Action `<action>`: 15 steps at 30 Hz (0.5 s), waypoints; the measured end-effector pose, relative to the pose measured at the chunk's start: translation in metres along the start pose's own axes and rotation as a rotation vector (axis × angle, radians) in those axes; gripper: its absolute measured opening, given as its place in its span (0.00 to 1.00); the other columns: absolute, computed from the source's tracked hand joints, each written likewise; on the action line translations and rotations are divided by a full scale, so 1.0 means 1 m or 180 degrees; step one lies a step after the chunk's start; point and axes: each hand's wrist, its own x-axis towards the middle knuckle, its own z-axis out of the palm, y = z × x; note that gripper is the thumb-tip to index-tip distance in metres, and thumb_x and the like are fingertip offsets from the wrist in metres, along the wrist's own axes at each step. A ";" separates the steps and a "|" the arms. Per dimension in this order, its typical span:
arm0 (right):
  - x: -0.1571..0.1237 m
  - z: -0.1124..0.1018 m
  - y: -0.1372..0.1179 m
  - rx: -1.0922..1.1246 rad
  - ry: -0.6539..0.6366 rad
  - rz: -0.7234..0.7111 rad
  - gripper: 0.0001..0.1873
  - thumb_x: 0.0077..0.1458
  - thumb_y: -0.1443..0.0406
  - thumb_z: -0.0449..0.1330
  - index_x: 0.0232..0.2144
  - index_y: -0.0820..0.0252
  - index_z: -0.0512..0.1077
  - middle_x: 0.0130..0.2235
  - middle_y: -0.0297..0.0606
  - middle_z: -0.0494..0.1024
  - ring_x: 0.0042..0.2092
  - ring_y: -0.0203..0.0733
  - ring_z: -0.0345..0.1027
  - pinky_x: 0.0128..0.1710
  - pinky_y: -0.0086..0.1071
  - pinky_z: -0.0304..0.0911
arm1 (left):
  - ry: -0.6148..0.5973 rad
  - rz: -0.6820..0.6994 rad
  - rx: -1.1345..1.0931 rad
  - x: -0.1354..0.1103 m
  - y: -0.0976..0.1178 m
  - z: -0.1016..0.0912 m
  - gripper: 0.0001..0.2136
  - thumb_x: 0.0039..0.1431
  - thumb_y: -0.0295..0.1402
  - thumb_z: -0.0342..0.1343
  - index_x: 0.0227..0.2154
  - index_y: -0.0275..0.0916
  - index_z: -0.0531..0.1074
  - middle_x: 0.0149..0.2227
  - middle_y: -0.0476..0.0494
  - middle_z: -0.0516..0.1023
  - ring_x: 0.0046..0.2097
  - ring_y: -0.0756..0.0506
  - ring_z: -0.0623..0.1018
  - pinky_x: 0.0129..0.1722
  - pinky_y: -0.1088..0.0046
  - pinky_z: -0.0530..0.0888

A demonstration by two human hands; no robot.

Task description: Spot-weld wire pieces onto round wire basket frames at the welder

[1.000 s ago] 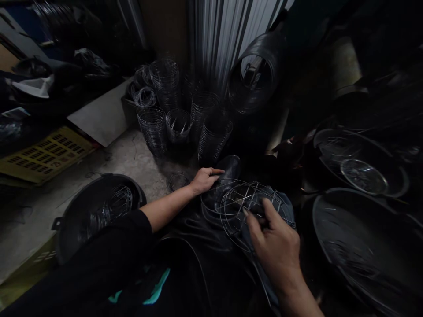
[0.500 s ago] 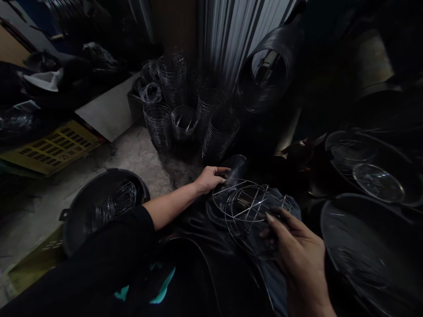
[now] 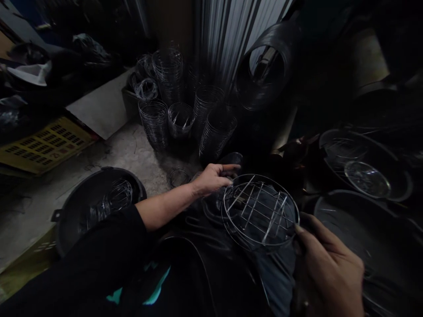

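A round wire rack, a metal ring with thin crossing bars, is held level above my lap. A second wire ring shows just under it at the lower left, and I cannot tell whether the two are joined. My right hand pinches the rim at the right between thumb and fingers. At the far left rim, my left hand has its thumb against the wire and its index finger stretched out just beyond. Its other fingers are hidden. Dark cloth covers the legs underneath.
Several stacks of wire rings stand on the floor ahead. A black basin with wire pieces is at left, near a yellow crate. Dark basins stand at right. A large wire coil leans by the corrugated wall.
The rack has turned flatter and shifted right, its bars now facing me more fully. My right hand has moved right and down to its outer rim. My left hand moved slightly right.
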 end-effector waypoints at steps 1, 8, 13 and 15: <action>0.005 -0.004 0.002 -0.0061 0.0156 0.0098 0.26 0.48 0.55 0.65 0.50 0.55 0.74 0.43 0.38 0.79 0.43 0.45 0.74 0.41 0.32 0.70 | -0.0108 0.0033 0.0123 0.002 -0.001 0.005 0.29 0.40 0.14 0.55 0.49 0.36 0.74 0.38 0.43 0.79 0.38 0.53 0.77 0.36 0.79 0.70; 0.033 -0.012 -0.008 -0.0199 0.0283 0.0590 0.30 0.36 0.58 0.64 0.45 0.63 0.77 0.45 0.40 0.79 0.51 0.51 0.70 0.53 0.37 0.65 | -0.0349 -0.0102 0.0826 0.011 -0.005 0.024 0.34 0.41 0.11 0.50 0.54 0.40 0.70 0.48 0.39 0.78 0.45 0.51 0.77 0.36 0.83 0.69; 0.040 -0.015 0.000 -0.0462 0.0182 0.0528 0.32 0.35 0.57 0.62 0.44 0.66 0.77 0.44 0.44 0.80 0.52 0.54 0.69 0.54 0.40 0.64 | -0.0323 -0.0204 0.0846 0.009 -0.004 0.025 0.32 0.42 0.12 0.52 0.53 0.40 0.71 0.47 0.39 0.79 0.48 0.48 0.77 0.40 0.79 0.71; 0.041 -0.017 0.008 -0.0468 0.0091 0.0456 0.32 0.36 0.55 0.63 0.45 0.65 0.77 0.45 0.44 0.79 0.52 0.54 0.69 0.55 0.41 0.63 | -0.0260 -0.0200 0.0785 0.007 -0.004 0.025 0.30 0.43 0.13 0.54 0.52 0.39 0.73 0.46 0.39 0.79 0.48 0.48 0.77 0.43 0.77 0.72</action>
